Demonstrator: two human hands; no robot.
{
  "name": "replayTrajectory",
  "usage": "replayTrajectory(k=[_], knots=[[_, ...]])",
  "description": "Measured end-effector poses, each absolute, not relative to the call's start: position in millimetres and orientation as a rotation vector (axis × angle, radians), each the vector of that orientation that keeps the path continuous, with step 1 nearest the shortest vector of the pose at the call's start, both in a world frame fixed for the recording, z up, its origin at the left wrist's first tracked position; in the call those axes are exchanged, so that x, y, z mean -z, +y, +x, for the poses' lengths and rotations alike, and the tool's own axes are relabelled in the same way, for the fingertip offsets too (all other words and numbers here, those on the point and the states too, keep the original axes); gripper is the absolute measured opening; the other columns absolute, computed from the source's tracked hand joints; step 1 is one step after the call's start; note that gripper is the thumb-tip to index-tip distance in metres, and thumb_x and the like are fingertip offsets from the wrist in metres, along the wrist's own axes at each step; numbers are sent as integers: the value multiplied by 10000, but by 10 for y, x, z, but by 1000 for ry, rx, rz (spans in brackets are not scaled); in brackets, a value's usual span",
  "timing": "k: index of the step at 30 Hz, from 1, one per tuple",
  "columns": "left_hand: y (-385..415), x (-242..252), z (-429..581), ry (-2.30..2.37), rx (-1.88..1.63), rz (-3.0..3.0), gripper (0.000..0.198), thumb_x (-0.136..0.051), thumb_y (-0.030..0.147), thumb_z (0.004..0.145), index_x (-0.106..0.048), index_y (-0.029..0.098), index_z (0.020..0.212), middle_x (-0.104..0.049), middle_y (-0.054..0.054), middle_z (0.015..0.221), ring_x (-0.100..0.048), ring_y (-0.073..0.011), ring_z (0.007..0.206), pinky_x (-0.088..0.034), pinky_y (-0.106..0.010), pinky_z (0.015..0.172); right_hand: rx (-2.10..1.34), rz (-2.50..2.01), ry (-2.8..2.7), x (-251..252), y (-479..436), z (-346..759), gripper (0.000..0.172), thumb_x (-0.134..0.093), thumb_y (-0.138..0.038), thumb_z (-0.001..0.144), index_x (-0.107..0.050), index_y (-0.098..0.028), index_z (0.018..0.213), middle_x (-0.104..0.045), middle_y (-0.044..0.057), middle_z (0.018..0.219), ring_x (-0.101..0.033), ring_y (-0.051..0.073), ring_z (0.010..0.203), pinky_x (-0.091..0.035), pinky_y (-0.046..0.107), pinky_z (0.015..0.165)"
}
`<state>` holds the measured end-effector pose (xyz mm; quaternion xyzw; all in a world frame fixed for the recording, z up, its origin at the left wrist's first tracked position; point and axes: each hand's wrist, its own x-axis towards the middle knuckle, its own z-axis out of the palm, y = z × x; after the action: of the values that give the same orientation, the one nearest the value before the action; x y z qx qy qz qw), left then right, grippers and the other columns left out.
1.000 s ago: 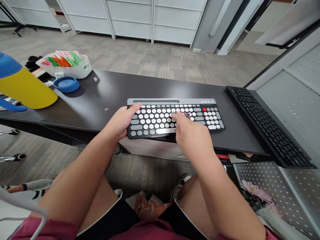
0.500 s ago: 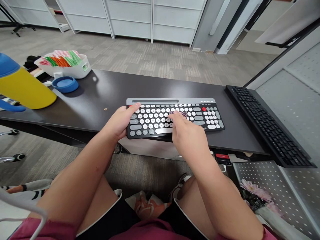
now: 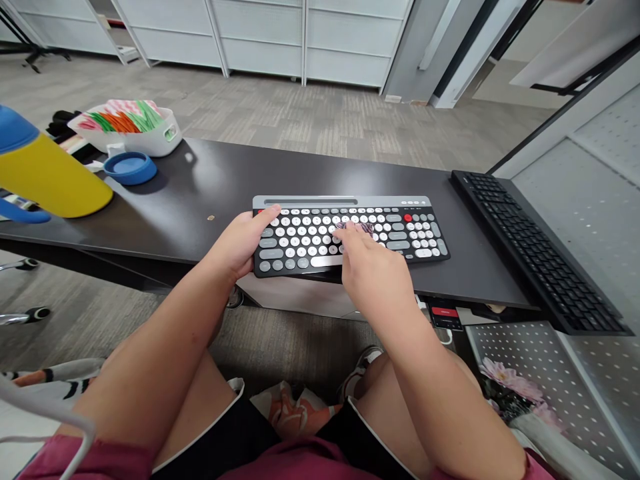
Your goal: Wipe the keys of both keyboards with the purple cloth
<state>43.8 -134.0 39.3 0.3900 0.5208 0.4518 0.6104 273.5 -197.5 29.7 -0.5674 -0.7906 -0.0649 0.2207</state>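
A black and grey keyboard (image 3: 295,261) with round white, grey and red keys lies at the front edge of the dark desk, its near side slightly over the edge. My left hand (image 3: 241,243) grips its left end, thumb on top near the upper left keys and the other fingers underneath. Over the middle keys, my right hand (image 3: 373,263) has its fingers pressed together on a small dark patterned cloth (image 3: 364,228). Most of the cloth is hidden under those fingers.
On the right stands a second black keyboard (image 3: 535,247) against a white panel. To the left are a yellow bottle (image 3: 55,177), a blue lid (image 3: 131,168) and a white basket (image 3: 167,137) of colourful items. Pink flowers (image 3: 505,375) sit low at the right.
My right hand has shifted slightly left over the keys along with the cloth. My left hand and the keyboard look unmoved.
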Motion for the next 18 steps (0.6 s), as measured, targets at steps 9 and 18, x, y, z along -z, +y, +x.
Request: replayTrajectory(k=[9, 18], knots=[[-1340, -392, 438, 1202, -1036, 897, 341, -741, 472, 927, -739, 153, 1047, -818, -161, 1046, -808, -309, 959, -691, -404, 805, 217, -1540, -2179, -260, -1960, 2721, 406, -467, -30, 1012, -682, -136, 1339, -662, 170, 1471, -641, 286, 1376, -609, 459, 1066], [-1334, -398, 440, 1220, -1029, 901, 327, -734, 471, 929, -743, 158, 1025, -822, -160, 1035, -812, -312, 952, -691, -396, 801, 255, -1546, -2164, -232, -1947, 2692, 392, -474, -52, 1017, -698, -134, 1328, -672, 172, 1456, -652, 308, 1360, -615, 469, 1046]])
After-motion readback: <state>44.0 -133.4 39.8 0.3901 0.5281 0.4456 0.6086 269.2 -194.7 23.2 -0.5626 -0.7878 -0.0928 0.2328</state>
